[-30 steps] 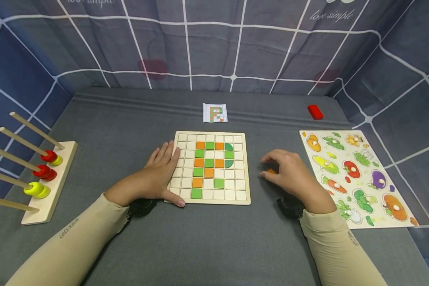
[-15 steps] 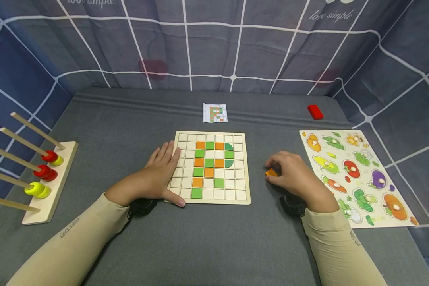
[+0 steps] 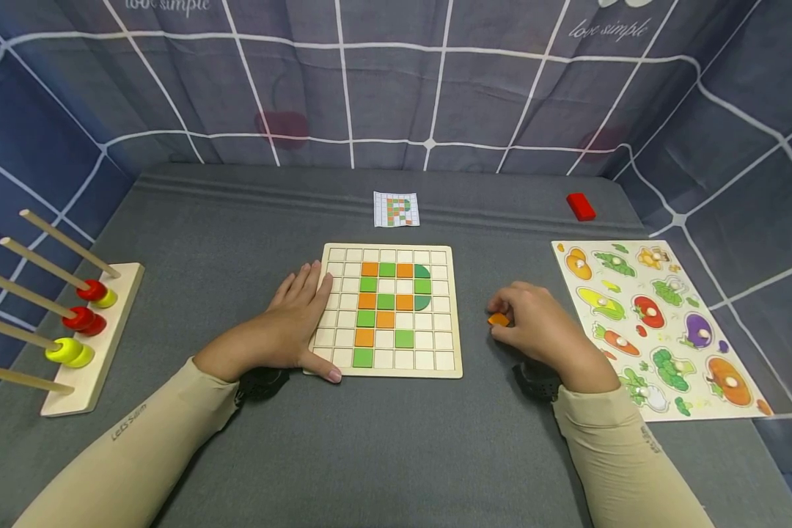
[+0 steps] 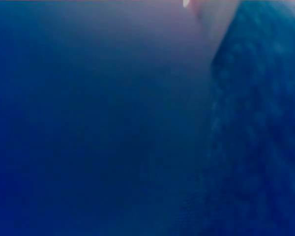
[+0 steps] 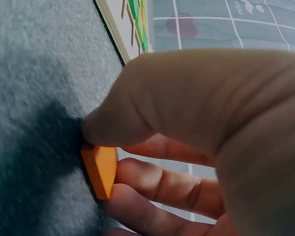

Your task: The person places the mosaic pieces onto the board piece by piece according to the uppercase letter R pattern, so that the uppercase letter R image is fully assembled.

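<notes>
My left hand [image 3: 284, 319] rests flat with straight fingers on the left edge of a wooden grid board [image 3: 457, 345]. Green and orange square tiles and two dark green rounded pieces lie in the board's cells. Right of the board, my right hand [image 3: 534, 323] pinches an orange tile [image 3: 499, 320] low over the grey cloth. In the right wrist view the thumb is at one end of the orange tile [image 5: 101, 169], with fingertips against its side. The left wrist view is dark and blurred, so it shows no fingers clearly.
A small printed pattern card [image 3: 397, 210] lies behind the board. On the right are a wooden vegetable puzzle [image 3: 623, 293] and a red block [image 3: 581, 207]. A wooden peg stand [image 3: 115, 315] with red and yellow beads is on the left.
My right hand has shifted a little to the right, away from the board, and more of the orange tile shows. The left hand has stayed on the board.
</notes>
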A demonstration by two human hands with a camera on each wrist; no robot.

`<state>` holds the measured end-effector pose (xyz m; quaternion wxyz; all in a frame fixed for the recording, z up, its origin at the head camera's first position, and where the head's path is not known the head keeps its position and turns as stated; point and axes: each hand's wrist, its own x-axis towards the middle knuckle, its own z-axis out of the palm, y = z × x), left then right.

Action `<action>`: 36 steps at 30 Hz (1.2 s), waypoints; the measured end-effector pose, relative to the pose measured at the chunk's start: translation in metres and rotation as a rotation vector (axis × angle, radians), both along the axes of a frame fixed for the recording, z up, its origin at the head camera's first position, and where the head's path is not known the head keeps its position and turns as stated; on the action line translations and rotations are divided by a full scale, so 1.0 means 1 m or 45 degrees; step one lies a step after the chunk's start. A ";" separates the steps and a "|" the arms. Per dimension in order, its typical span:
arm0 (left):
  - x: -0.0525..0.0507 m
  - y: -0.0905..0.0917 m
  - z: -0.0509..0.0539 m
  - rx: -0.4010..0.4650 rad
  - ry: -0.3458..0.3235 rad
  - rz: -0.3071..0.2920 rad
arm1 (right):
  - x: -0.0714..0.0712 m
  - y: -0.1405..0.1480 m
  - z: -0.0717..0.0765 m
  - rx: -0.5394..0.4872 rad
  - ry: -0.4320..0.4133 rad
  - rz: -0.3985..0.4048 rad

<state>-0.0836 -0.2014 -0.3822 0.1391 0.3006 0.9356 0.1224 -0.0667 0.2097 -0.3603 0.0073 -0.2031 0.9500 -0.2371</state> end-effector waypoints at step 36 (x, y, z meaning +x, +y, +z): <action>0.000 0.001 -0.002 -0.002 0.006 0.008 | 0.003 -0.031 -0.020 -0.160 0.166 0.034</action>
